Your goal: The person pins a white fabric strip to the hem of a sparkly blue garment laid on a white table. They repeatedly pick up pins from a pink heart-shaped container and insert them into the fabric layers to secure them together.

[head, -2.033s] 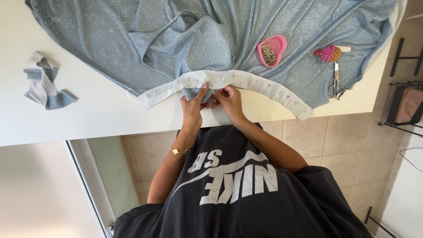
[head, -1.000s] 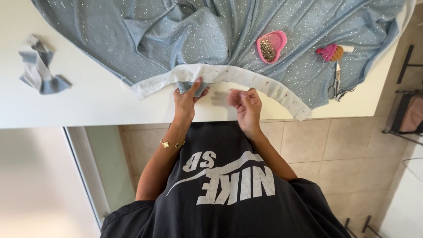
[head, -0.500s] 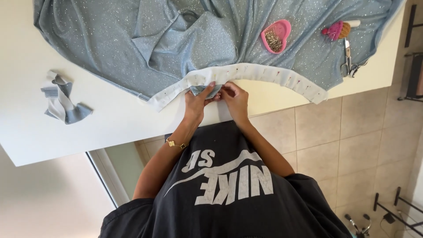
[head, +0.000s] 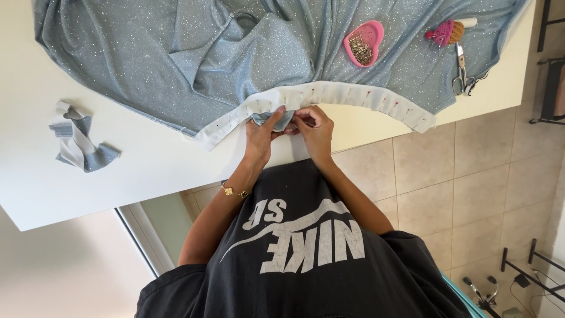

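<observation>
Two hands meet at the table's near edge: the left hand and right hand, fingertips together, pinch a folded bit of the white pinned band with a turned-up corner of sparkly blue fabric between them. The band curves away to both sides of the pinch (small pins dot it). Beyond the right hand, on the fabric, lie a pink heart-shaped pin dish, a pincushion and scissors. Well left of the grip sit fabric scraps.

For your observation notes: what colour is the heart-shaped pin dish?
Pink, seen in the head view: the heart-shaped pin dish.
</observation>
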